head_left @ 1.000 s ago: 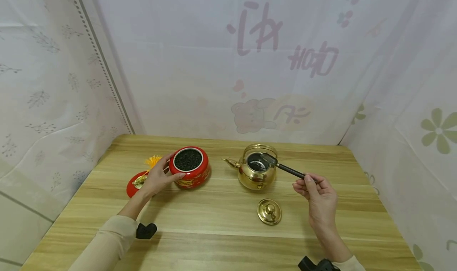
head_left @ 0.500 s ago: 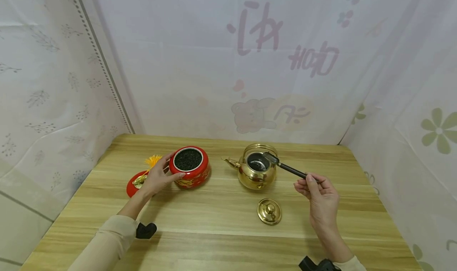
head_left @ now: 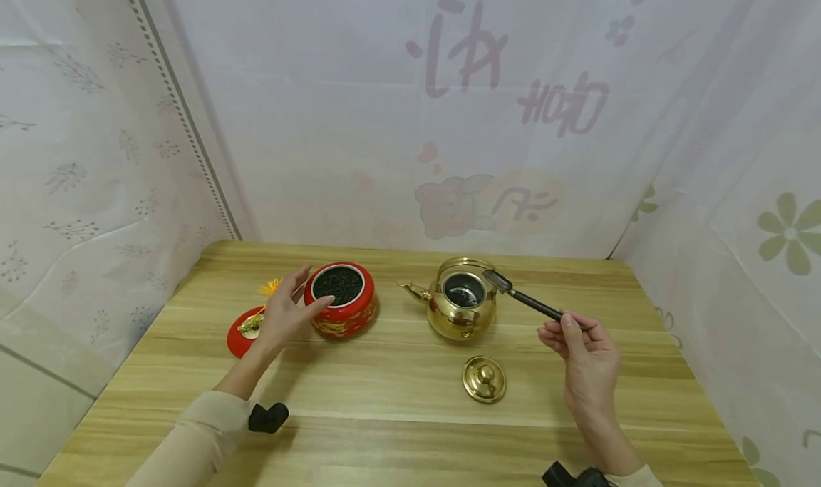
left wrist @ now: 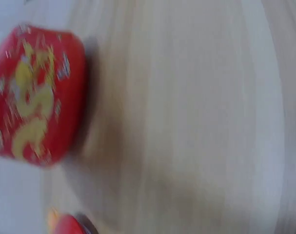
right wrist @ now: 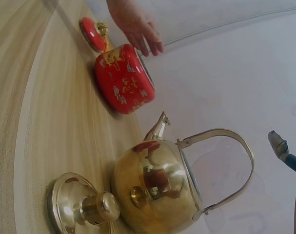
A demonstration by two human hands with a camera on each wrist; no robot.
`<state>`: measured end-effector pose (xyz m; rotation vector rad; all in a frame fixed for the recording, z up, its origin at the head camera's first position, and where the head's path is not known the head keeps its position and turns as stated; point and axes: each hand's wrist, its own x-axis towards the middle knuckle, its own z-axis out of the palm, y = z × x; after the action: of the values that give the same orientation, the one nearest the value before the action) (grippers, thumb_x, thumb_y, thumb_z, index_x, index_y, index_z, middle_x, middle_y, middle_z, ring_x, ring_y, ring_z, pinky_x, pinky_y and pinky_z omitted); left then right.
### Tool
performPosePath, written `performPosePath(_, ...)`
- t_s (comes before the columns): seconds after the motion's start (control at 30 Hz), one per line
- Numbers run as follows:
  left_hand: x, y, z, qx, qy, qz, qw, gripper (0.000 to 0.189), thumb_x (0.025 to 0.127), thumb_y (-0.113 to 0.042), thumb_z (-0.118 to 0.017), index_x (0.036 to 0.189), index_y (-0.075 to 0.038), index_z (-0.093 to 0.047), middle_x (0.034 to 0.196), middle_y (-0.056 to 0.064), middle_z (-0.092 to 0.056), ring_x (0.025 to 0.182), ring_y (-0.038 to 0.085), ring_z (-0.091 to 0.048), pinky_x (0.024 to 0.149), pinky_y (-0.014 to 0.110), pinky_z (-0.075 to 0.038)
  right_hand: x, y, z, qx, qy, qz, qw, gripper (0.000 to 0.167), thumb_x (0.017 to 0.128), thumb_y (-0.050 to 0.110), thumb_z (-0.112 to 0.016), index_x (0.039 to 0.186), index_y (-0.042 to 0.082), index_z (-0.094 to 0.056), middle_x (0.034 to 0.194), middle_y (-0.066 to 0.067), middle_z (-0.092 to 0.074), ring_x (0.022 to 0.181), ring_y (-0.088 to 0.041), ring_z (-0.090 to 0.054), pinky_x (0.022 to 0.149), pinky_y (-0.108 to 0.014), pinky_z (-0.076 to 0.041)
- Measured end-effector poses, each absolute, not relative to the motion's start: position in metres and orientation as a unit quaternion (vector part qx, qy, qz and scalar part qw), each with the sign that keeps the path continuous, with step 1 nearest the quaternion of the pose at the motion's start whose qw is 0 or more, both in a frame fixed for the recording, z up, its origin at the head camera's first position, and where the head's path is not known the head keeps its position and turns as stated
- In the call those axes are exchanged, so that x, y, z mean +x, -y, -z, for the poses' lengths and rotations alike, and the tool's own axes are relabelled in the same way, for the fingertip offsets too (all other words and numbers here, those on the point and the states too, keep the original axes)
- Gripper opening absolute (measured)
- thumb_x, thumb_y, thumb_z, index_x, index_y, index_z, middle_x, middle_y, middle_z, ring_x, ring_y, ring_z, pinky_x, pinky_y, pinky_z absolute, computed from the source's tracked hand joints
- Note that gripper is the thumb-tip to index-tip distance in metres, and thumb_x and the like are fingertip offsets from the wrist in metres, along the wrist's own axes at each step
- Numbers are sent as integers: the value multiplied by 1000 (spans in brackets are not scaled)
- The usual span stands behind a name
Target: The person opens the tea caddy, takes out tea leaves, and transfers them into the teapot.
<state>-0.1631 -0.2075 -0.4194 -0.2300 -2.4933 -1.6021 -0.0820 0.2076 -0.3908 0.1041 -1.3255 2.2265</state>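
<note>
My right hand (head_left: 591,366) pinches the dark handle of a small tea scoop (head_left: 537,306). The scoop's head is held up by the right rim of a gold teapot (head_left: 457,321), whose top is uncovered. Some dark bits show inside the pot. Over the left side of a red jar (head_left: 349,321) hovers my left hand (head_left: 285,317), fingers spread and holding nothing. Dark tea leaves (head_left: 337,286) fill the jar nearly to its white rim. In the right wrist view the left hand (right wrist: 135,27) appears just above the jar (right wrist: 122,80), apart from it.
A gold teapot lid (head_left: 484,380) lies in front of the pot. The jar's red lid (head_left: 239,342), with a yellow tassel (head_left: 270,287), lies left of the jar, partly behind the left hand. Printed cloth (head_left: 359,116) hangs behind the wooden table (head_left: 385,416).
My left hand has let go of the jar and risen slightly, its fingers spreading. My right hand has drawn the scoop a little to the right, from over the teapot's opening to its rim.
</note>
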Motion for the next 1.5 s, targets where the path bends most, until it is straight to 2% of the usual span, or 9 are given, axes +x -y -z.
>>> performPosePath(0.17, -164, 189, 421, -97, 796, 581, 138, 64, 82, -8, -72, 138, 2, -42, 139, 22, -44, 131, 34, -40, 107, 40, -33, -82, -211, 390, 46, 487, -826, 280, 10, 90, -8, -53, 96, -14, -59, 73, -15, -69, 63, -20, -69, 61, -28, -58)
performPosePath(0.3, -160, 167, 417, -112, 762, 620, 147, 56, 82, -5, -72, 131, 4, -48, 133, 22, -49, 128, 33, -44, 105, 27, -37, -81, -213, 390, 56, 479, -826, 292, 10, 90, -9, -53, 96, -15, -59, 73, -15, -69, 64, -21, -69, 61, -29, -58)
performPosePath(0.4, -155, 151, 415, -102, 744, 648, 132, 49, 83, -5, -70, 128, 4, -51, 130, 21, -52, 124, 30, -48, 102, 21, -40, -82, -215, 391, 63, 469, -827, 302, 10, 90, -10, -52, 96, -15, -59, 73, -16, -69, 64, -21, -70, 61, -29, -58)
performPosePath(0.7, -141, 107, 421, -68, 698, 710, 64, 42, 84, -1, -68, 123, 5, -55, 124, 20, -58, 115, 30, -57, 89, 19, -50, -87, -229, 399, 23, 507, -792, 339, 9, 91, -4, -54, 95, -10, -60, 74, -11, -70, 65, -18, -70, 63, -29, -57)
performPosePath(0.77, -139, 99, 425, -62, 697, 713, 53, 41, 84, -1, -68, 123, 5, -56, 123, 20, -59, 114, 30, -57, 88, 19, -51, -89, -233, 403, 18, 501, -794, 344, 10, 91, -4, -54, 95, -13, -58, 74, -12, -70, 65, -19, -70, 63, -29, -57)
performPosePath(0.97, -141, 81, 438, -34, 700, 713, 29, 41, 85, -3, -68, 123, 8, -55, 123, 23, -59, 113, 32, -59, 87, 19, -51, -93, -242, 415, -20, 493, -796, 350, 15, 89, -3, -58, 95, -16, -56, 72, -15, -69, 63, -20, -70, 61, -29, -57)
performPosePath(1.17, -147, 72, 451, -12, 706, 708, 33, 42, 87, -5, -66, 123, 10, -54, 122, 26, -59, 112, 34, -59, 89, 21, -51, -95, -249, 425, -80, 516, -779, 346, 21, 88, 0, -61, 97, -18, -55, 70, -12, -69, 61, -17, -69, 59, -27, -57)
performPosePath(1.27, -150, 69, 455, 4, 704, 709, 34, 41, 88, -6, -65, 123, 11, -53, 123, 28, -58, 114, 34, -58, 89, 21, -51, -100, -259, 441, -83, 543, -761, 346, 24, 88, 4, -63, 99, -17, -56, 72, -10, -70, 62, -16, -69, 59, -27, -57)
performPosePath(1.5, -157, 63, 460, 36, 694, 718, 29, 43, 89, -9, -65, 126, 10, -52, 126, 29, -55, 115, 34, -57, 88, 24, -52, -124, -303, 515, -76, 563, -752, 333, 31, 85, 11, -69, 104, -12, -60, 81, -16, -71, 68, -22, -70, 61, -32, -58)
